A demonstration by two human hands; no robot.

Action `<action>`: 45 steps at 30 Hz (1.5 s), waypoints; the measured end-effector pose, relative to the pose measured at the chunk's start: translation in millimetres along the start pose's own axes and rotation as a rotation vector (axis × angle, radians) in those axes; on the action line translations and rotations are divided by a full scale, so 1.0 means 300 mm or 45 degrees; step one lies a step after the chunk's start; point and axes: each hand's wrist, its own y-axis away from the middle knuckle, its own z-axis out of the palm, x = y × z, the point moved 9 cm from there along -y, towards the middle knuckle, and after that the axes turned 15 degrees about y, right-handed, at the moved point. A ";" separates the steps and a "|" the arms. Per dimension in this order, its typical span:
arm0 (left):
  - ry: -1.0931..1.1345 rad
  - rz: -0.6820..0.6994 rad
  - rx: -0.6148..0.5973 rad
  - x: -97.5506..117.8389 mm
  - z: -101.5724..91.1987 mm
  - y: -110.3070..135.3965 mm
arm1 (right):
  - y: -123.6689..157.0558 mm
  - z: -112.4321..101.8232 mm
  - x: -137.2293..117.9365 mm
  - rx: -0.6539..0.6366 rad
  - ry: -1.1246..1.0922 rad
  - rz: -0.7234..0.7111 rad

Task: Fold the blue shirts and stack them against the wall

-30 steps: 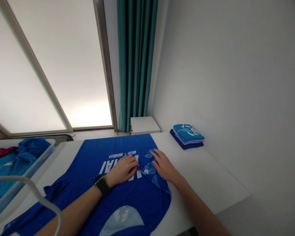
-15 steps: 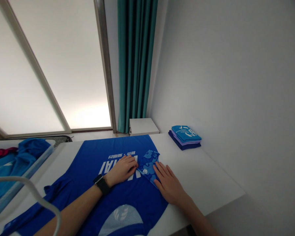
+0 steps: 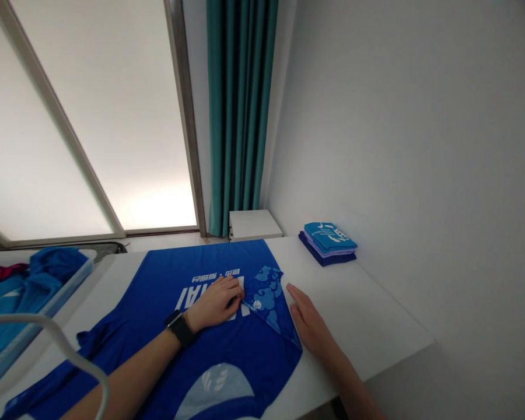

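A blue T-shirt with white lettering lies spread over the white table, its neck opening toward me. One patterned sleeve is folded inward over the shirt's right side. My left hand, with a dark watch on the wrist, rests on the lettering; its fingers are closed in a pinch at the end of the folded sleeve. Just right of the sleeve my right hand is off the shirt, fingers stretched out and nothing in them. The other sleeve stretches out toward the lower left.
A stack of folded clothes sits on the table by the wall. At the left stands a bin of crumpled clothes, with a white curved bar in front. A white cabinet is beyond the table, near a green curtain.
My right hand has moved off the sleeve to the right, uncovering the sleeve's outer edge. My left hand stays at the sleeve's end.
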 end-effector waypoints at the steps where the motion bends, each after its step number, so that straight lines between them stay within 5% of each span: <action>1: 0.000 0.003 0.003 0.000 0.000 0.000 | 0.011 0.009 -0.035 -0.049 0.091 -0.107; 5: -0.011 -0.011 -0.009 -0.006 0.005 -0.001 | 0.064 0.036 -0.121 -0.206 0.437 -0.360; 13: -0.040 -0.110 0.010 -0.048 -0.003 -0.044 | 0.081 0.037 -0.131 -0.239 0.569 -0.384; 17: -0.088 -0.117 0.058 -0.060 0.004 -0.169 | 0.080 0.034 -0.137 -0.231 0.553 -0.380; 22: -0.101 -0.068 -0.036 -0.044 0.088 -0.364 | 0.080 0.029 -0.142 -0.220 0.545 -0.377; 26: -0.059 -0.096 -0.065 -0.056 0.140 -0.447 | 0.082 0.024 -0.145 -0.208 0.544 -0.384; 45: 0.005 -0.091 0.030 -0.097 0.175 -0.472 | 0.127 0.014 -0.145 -0.234 0.552 -0.386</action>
